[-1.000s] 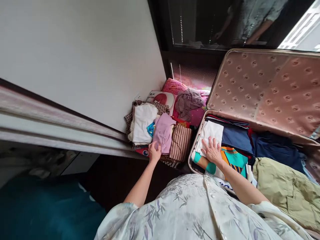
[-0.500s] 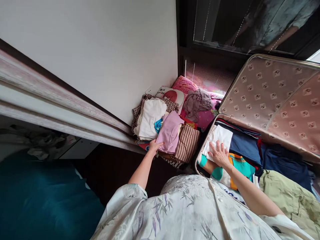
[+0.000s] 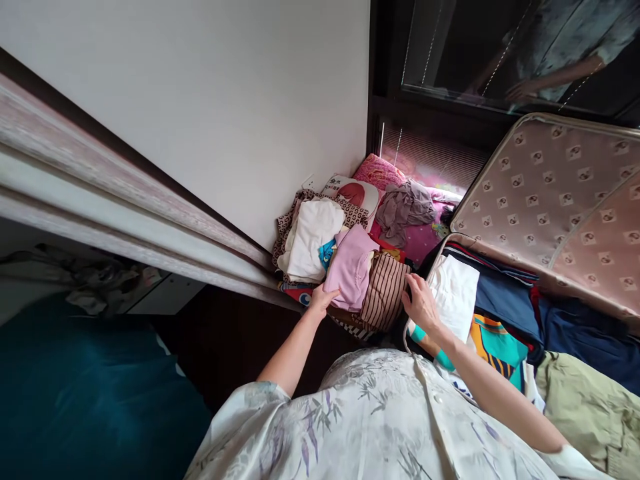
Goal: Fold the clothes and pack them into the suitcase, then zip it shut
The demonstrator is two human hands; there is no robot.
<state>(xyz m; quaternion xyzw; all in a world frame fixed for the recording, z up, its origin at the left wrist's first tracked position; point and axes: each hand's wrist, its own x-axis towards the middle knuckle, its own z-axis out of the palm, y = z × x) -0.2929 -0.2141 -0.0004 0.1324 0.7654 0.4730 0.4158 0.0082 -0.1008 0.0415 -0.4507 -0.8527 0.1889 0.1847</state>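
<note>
My left hand (image 3: 323,299) is at the lower left edge of a folded pink garment (image 3: 352,263), thumb on top and the other fingers mostly hidden beneath. My right hand (image 3: 421,301) is open, its fingers apart and empty, between the brown striped folded garment (image 3: 386,292) and the open suitcase (image 3: 440,251). Its fingertips are close to the striped fabric; I cannot tell whether they touch. Inside the suitcase lies a folded white garment (image 3: 457,291), beside navy clothes (image 3: 503,291) and a teal and orange garment (image 3: 504,347).
Left of the pink garment is a stack of white clothes (image 3: 316,233). Behind sit a printed pillow (image 3: 367,193) and a crumpled mauve cloth (image 3: 407,207). The patterned suitcase lid (image 3: 545,193) stands raised. Khaki clothing (image 3: 593,400) lies at right; a white panel (image 3: 200,113) rises at left.
My right hand has lifted off the white garment in the suitcase and moved left to the striped garment's edge. My left hand stays on the pink garment. The view has shifted slightly.
</note>
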